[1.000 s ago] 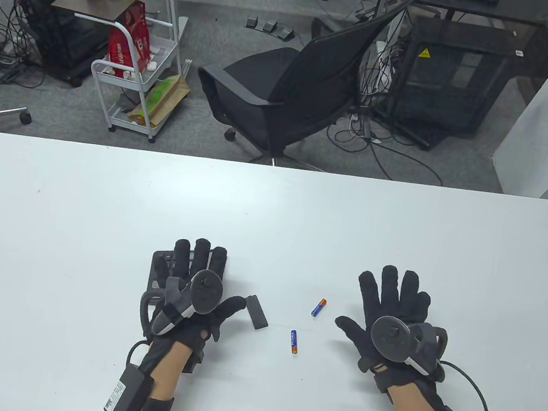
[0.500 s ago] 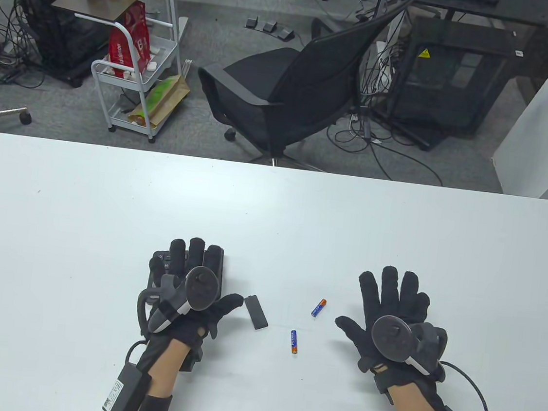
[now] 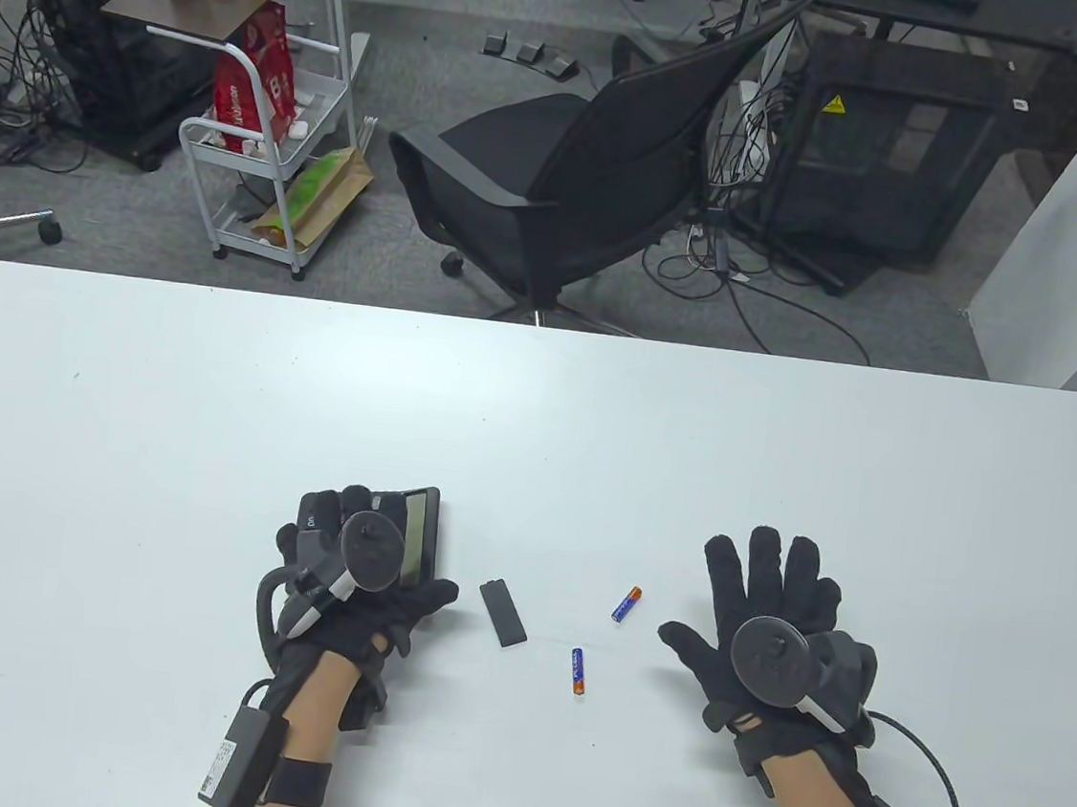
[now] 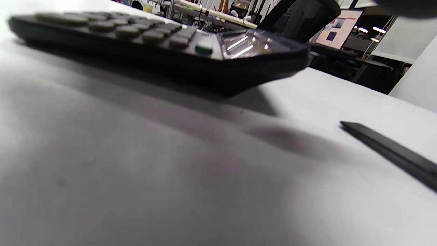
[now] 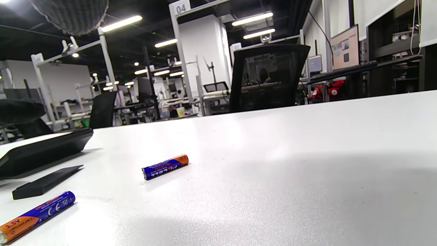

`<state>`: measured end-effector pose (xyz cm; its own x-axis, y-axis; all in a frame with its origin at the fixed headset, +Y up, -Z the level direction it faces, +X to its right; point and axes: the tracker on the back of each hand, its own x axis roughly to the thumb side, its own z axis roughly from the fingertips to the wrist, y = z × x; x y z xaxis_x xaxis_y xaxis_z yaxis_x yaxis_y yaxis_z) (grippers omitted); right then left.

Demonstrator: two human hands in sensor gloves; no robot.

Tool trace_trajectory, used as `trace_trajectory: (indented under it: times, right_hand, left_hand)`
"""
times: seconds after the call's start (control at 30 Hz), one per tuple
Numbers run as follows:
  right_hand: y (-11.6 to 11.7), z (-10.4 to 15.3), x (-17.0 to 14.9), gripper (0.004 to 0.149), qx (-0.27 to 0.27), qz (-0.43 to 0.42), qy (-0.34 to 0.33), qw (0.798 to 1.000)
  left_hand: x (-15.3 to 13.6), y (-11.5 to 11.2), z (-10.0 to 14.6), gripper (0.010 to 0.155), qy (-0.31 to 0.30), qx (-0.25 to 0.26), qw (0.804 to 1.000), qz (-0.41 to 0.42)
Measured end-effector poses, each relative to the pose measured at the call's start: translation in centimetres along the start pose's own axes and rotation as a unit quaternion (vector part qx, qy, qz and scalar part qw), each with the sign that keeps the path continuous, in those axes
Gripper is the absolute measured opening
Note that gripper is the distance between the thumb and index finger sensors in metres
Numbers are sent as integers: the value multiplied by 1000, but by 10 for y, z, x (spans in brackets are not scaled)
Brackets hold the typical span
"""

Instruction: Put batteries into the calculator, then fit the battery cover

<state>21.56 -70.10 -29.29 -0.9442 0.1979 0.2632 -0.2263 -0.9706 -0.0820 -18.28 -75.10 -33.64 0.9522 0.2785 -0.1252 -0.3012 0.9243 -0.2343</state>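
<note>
The black calculator (image 3: 419,533) lies keys up at the table's near left, its display showing. My left hand (image 3: 378,555) grips it, fingers curled over its left part and thumb (image 3: 437,595) at its near edge. In the left wrist view the calculator (image 4: 153,44) is tilted, one end raised off the table. The black battery cover (image 3: 503,613) lies just to its right. Two blue-and-orange batteries (image 3: 626,604) (image 3: 578,671) lie loose between the hands. My right hand (image 3: 749,599) rests flat and open, holding nothing, right of the batteries.
The white table (image 3: 538,404) stretches wide beyond the hands. A black office chair (image 3: 572,176) and a white trolley (image 3: 267,154) stand behind its far edge. The right wrist view shows both batteries (image 5: 165,166) (image 5: 36,215), the cover (image 5: 44,182) and the calculator (image 5: 44,150).
My left hand's fingers have curled back toward the calculator's left side, uncovering its display, and the hand has shifted slightly left. The right hand, batteries and cover have not moved.
</note>
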Motion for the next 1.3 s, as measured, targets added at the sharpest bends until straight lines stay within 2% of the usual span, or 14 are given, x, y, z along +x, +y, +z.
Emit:
trace_trajectory:
  times: [0.43,0.67,0.83,0.93,1.07,1.3]
  right_hand:
    - [1,-1,-1,87,8,-3,2,1000]
    - [2,-1,-1,87,13,-5,2,1000]
    - [3,-1,0,87,18,-5,2,1000]
    - [3,-1,0,87,19,-5,1,1000]
    - [3,-1,-1,87,17,-7,2,1000]
    - [2,-1,3,87,0,-17,-15,1000]
  left_hand:
    - [-4,-22,-15,111,29,-44,999,-16]
    - [3,-22,-16,102,54,-29,997,-43]
    - [10,-22,-17,97,47,-22,997,-60]
    - [12,-17,-15,93,38,8,998,-54]
    - [10,-1,-6,80,33,95,995,-8]
    - [-1,32,14,65,31,219,972,83]
